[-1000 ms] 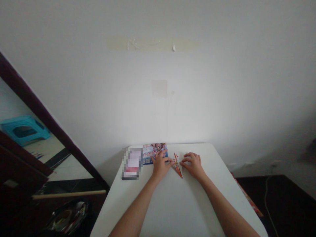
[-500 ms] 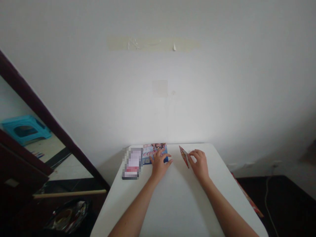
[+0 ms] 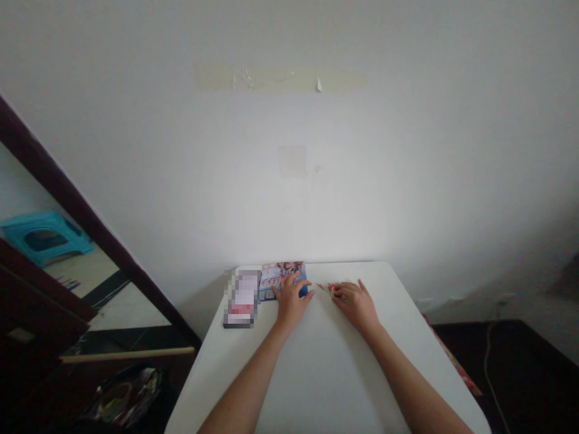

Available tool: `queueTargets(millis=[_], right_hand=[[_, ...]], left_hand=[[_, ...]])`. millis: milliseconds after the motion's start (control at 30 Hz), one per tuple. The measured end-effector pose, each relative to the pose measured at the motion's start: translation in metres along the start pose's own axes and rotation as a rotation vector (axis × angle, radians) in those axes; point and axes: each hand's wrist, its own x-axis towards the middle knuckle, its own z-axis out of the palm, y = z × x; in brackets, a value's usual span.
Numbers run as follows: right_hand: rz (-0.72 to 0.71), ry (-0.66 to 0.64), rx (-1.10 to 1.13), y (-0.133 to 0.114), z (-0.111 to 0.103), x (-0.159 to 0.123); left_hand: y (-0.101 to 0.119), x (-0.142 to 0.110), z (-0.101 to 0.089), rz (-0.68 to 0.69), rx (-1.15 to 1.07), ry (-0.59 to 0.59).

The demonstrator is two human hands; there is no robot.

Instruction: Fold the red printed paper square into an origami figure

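Since the earlier frame, your right hand (image 3: 357,301) has turned the folded paper (image 3: 327,288) from standing slanted to a lower pose, its narrow end now aimed left; your left hand (image 3: 291,296) has barely shifted.

The paper is over the table (image 3: 316,374), between your 2 hands and nearer the right, which pinches its right end between thumb and fingers. Your left hand is spread, gripping nothing, over the lower right of the printed sheet (image 3: 281,272); you cannot tell whether it presses.

To handle the paper well, pinch lightly near a crease, steady the free end with your left fingertips, and line up edges before pressing.

Count: 1 folded paper, 1 printed sheet, 1 blurred phone-like device (image 3: 243,295), 1 table, 1 blue stool (image 3: 47,232).
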Motion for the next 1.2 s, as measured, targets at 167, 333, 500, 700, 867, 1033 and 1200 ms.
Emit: queueTargets(millis=[167, 333, 500, 700, 867, 1033, 1200], right_hand=[[-0.034, -0.004, -0.025, -0.005, -0.003, 0.002], [-0.081, -0.034, -0.039, -0.01, -0.004, 0.001], [-0.082, -0.046, -0.023, -0.012, -0.001, 0.001], [-0.07, -0.038, -0.031, -0.009, 0.002, 0.001], [-0.072, -0.092, 0.03, -0.008, 0.002, 0.001], [-0.036, -0.106, 0.095, -0.004, 0.005, 0.003], [-0.031, -0.12, 0.098, -0.002, 0.006, 0.003]], left_hand=[[0.0, -0.002, 0.0, 0.015, 0.029, -0.054], [0.002, -0.005, -0.004, 0.066, 0.062, -0.115], [0.006, -0.008, -0.005, 0.104, 0.084, -0.181], [0.007, -0.009, -0.003, 0.12, 0.114, -0.168], [0.009, -0.008, -0.002, 0.116, 0.123, -0.15], [0.009, -0.007, -0.001, 0.113, 0.143, -0.174], [0.009, -0.007, 0.0, 0.12, 0.165, -0.2]])
